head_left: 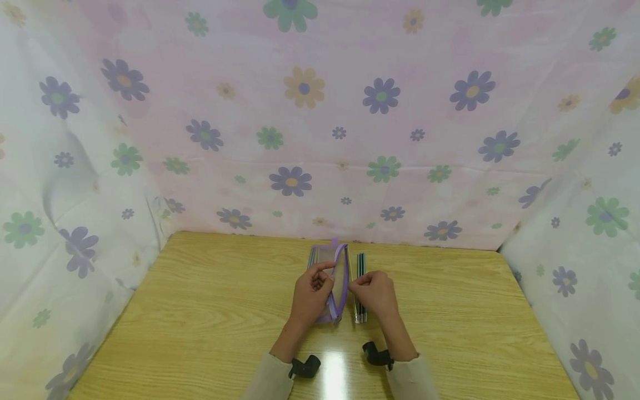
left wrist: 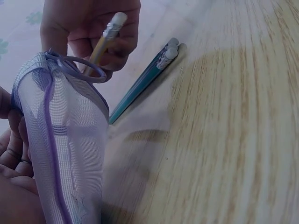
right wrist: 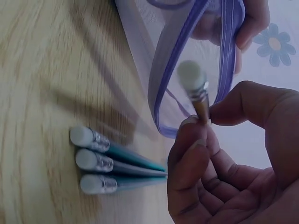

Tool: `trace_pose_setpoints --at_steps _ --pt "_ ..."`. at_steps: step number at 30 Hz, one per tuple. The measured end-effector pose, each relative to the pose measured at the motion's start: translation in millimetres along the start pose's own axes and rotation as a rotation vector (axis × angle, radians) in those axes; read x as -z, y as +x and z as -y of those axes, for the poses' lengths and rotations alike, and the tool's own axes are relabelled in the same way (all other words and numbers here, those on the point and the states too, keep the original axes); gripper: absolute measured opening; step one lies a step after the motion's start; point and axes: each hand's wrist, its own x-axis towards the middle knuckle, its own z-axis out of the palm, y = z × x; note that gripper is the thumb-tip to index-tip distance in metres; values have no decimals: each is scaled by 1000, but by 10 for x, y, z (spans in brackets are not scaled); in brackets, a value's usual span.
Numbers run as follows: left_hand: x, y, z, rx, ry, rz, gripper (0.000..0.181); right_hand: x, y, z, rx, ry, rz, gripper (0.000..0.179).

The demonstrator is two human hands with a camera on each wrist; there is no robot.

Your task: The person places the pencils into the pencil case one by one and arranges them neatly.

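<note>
A purple-trimmed mesh pencil case (head_left: 345,286) stands with its zip gaping towards the right. My left hand (head_left: 308,297) grips the case by its left side, fingers curled at the zip edge. Between thumb and fingertips my right hand (head_left: 379,291) pinches a yellow pencil (right wrist: 202,106) with a white eraser, held beside the opening. In the right wrist view the eraser end points up towards the camera, and the far end is hidden by the hand. Three dark teal pencils (right wrist: 97,161) with white erasers lie side by side on the table, just under the right hand.
A wood-grain table (head_left: 215,311) carries everything. Flowered cloth (head_left: 340,116) hangs behind it and on both sides. Slim pencil-like sticks (head_left: 312,256) show at the case's left edge. Black wrist cameras (head_left: 306,366) sit at both cuffs.
</note>
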Motion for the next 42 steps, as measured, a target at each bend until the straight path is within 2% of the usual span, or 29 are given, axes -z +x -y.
trace_pose_setpoints --at_steps 7,12,20,32,42 --pt "6 -3 -9 -9 5 11 31 -83 5 11 -87 285 80 19" --pt "7 -3 -2 -15 6 16 31 -160 10 7 -103 369 76 20" --pt "1 -1 0 -6 -3 12 31 -205 9 0 -90 426 51 18" --pt "-9 -6 -8 -8 3 -5 30 -253 13 16 -90 447 37 24" --pt "-6 -7 3 -4 -1 -4 31 -310 -11 19 -36 355 4 22"
